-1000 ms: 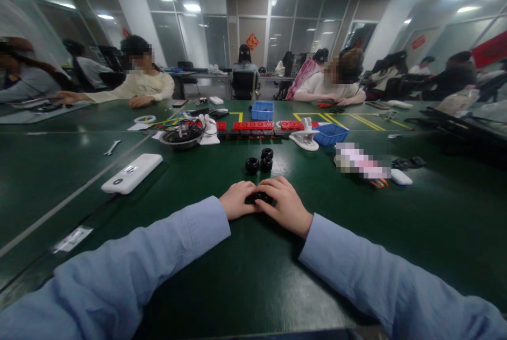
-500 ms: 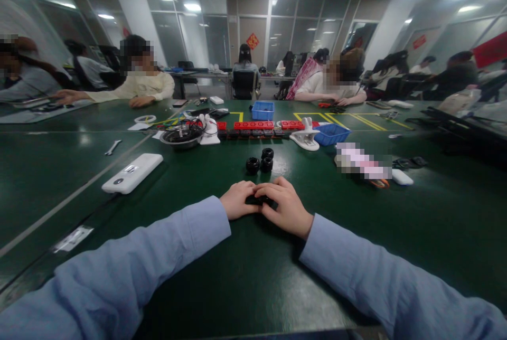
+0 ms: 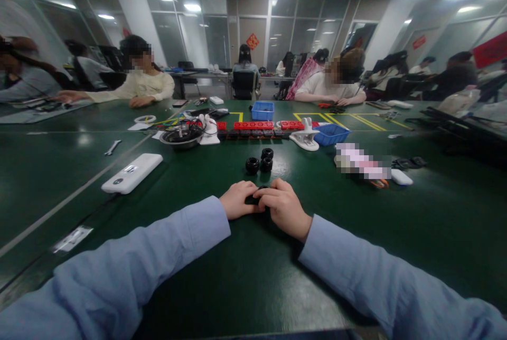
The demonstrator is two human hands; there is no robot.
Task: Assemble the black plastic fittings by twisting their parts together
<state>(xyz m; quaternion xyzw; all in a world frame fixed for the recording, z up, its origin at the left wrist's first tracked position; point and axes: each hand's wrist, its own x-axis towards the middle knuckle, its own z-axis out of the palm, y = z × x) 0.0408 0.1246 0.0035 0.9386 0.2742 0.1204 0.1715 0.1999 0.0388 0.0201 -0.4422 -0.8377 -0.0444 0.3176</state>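
Note:
Just above the table, in the lower middle of the head view, my left hand (image 3: pixel 238 200) is closed around a black part (image 3: pixel 251 200), with thumb and fingers on either side of it. My right hand (image 3: pixel 289 211) meets it from the other side, its bent fingers pressed on the same part. Most of the part is hidden by my fingers, so its full shape does not show. Beyond my hands stand three black ribbed round parts that look like small toy wheels: one at left (image 3: pixel 252 165), one at right (image 3: pixel 266 164), one behind (image 3: pixel 267 153).
A white power bank (image 3: pixel 132 173) with a cable lies at left, near a wrench (image 3: pixel 113 147). Farther back are a metal bowl (image 3: pixel 180 142) of wires, red block strips (image 3: pixel 253 125), a white clamp (image 3: pixel 306 138) and blue bins (image 3: pixel 332 134). Co-workers sit across the table.
My right hand's fingers have shifted slightly and bent more, baring the black part's upper edge. My left hand stays nearly in place. The three round parts have not moved.

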